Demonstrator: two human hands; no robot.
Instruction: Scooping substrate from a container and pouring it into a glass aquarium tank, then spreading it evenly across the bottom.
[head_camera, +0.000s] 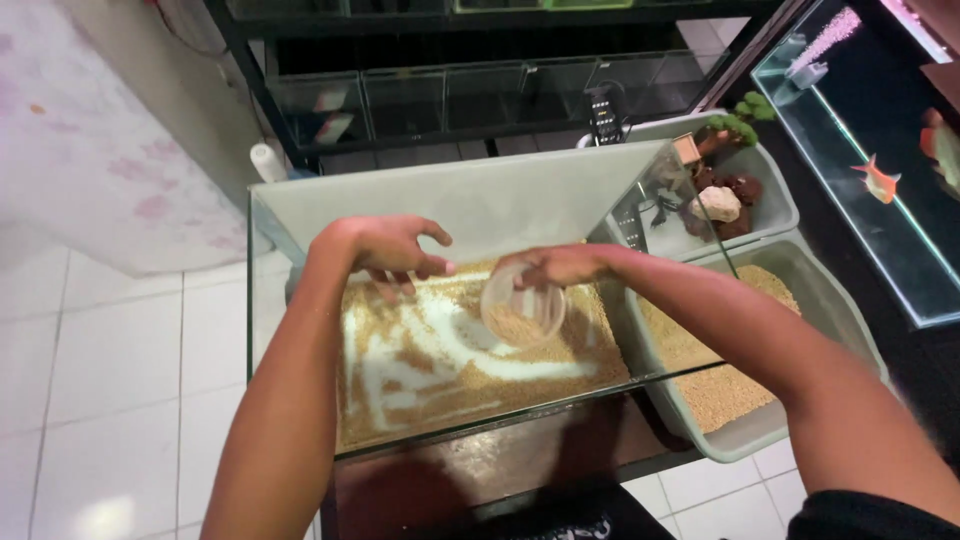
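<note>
While both arms reach down into the glass aquarium tank (300, 215), the right hand (560, 265) is closed around the rim of a clear plastic cup (523, 310), which is tilted over the tank floor and holds some tan gravel. That cup sits inside the tank, just above the gravel layer (520, 375), toward the tank's right half. The left hand (390, 250) hovers beside it, fingers loosely curled and spread, holding nothing; whether its fingertips touch the gravel cannot be told. Gravel covers the tank floor unevenly, with pale bare streaks showing through on the left and centre. The tank rests on a dark brown stand (480, 465). Just beside the tank on the right stands a grey plastic tub (760, 430) part-filled with the same tan gravel. Behind it, a second grey tub (770, 205) holds dark rocks, a pale stone and small green plants. Further right, a lit aquarium (880, 260) contains orange fish. A black metal rack (250, 60) with small glass tanks stands behind, on white floor tiles (110, 370).
</note>
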